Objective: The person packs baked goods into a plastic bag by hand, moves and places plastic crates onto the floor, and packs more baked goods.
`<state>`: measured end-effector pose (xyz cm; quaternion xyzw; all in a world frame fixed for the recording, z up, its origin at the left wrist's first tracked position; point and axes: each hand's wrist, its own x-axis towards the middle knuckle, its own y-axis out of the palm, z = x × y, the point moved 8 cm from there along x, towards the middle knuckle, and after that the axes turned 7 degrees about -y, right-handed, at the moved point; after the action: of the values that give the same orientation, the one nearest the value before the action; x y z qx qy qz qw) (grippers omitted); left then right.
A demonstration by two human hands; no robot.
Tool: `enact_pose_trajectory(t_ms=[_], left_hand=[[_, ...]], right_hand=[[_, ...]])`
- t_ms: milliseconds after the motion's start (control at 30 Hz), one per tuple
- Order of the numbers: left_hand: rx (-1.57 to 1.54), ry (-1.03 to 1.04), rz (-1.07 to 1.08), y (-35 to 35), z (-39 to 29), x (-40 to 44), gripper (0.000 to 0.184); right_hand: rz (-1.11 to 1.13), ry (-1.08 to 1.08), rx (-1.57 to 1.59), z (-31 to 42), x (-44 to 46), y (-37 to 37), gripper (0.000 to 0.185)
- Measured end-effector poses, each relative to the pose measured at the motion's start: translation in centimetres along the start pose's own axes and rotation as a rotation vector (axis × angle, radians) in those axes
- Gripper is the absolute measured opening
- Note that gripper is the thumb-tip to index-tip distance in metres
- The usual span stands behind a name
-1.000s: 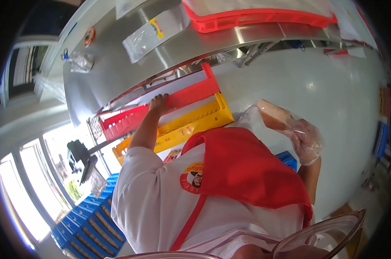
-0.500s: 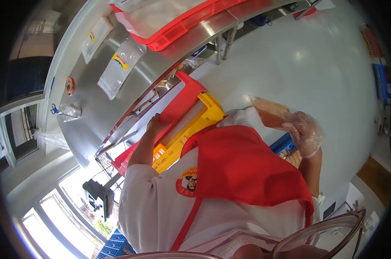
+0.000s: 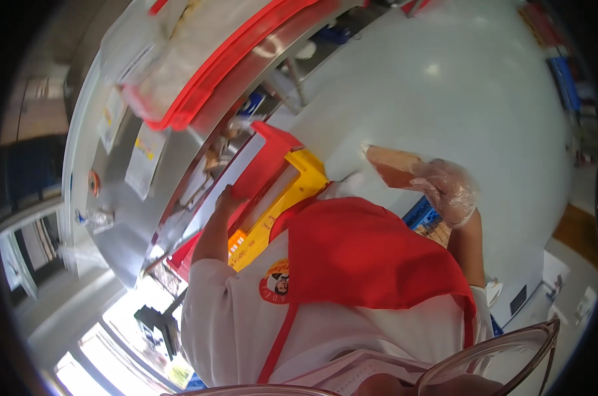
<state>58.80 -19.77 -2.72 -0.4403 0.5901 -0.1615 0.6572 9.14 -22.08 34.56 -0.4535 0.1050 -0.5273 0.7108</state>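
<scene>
My left hand (image 3: 229, 200) is closed over the rim of a red plastic crate (image 3: 262, 162), its fingertips partly hidden. Against that crate sits a yellow crate (image 3: 279, 214), with an orange slotted piece (image 3: 236, 241) at its near end. My right hand (image 3: 449, 191), inside a clear plastic glove or bag, is closed on a flat brown slab (image 3: 392, 166), held out to the right of my red apron (image 3: 371, 257). The slab looks bread-like, but I cannot make out its exact kind.
On the steel table (image 3: 124, 228) rests a large red tray (image 3: 213, 69) lined with clear plastic. Labelled plastic bags (image 3: 145, 158) and a tape roll (image 3: 94, 183) lie nearby. A blue crate (image 3: 421, 212) with brown contents shows below my right hand.
My view has turned, so the table, red tray and bags appear lower and further left. Both hands keep their holds; the brown slab appears slightly further left.
</scene>
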Motion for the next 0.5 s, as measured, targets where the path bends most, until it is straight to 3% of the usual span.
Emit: enact_pose_trajectory(t_ms=[133, 233, 333, 467, 500], left_hand=[[-0.049, 0.096, 0.031, -1.6, -6.6, 1.8, 0.081], [0.053, -0.048, -0.120, -1.7, -11.4, 2.7, 0.098], [0.263, 0.164, -0.119, -1.2, -16.9, 3.7, 0.116], [0.400, 0.256, 0.035, -1.5, -21.6, 5.9, 0.124], [0.433, 0.251, 0.077, -1.1, -21.5, 7.5, 0.124]], right_hand=[[-0.027, 0.094, -0.147, -2.6, -3.1, -3.5, 0.007], [-0.113, 0.220, -0.186, -5.0, -6.4, -6.5, 0.006], [-0.159, 0.309, -0.212, -7.6, -6.9, -6.0, 0.008], [-0.247, 0.526, -0.345, -9.3, -9.7, -7.4, 0.016], [-0.246, 0.599, -0.351, -10.5, -9.6, -4.9, 0.018]])
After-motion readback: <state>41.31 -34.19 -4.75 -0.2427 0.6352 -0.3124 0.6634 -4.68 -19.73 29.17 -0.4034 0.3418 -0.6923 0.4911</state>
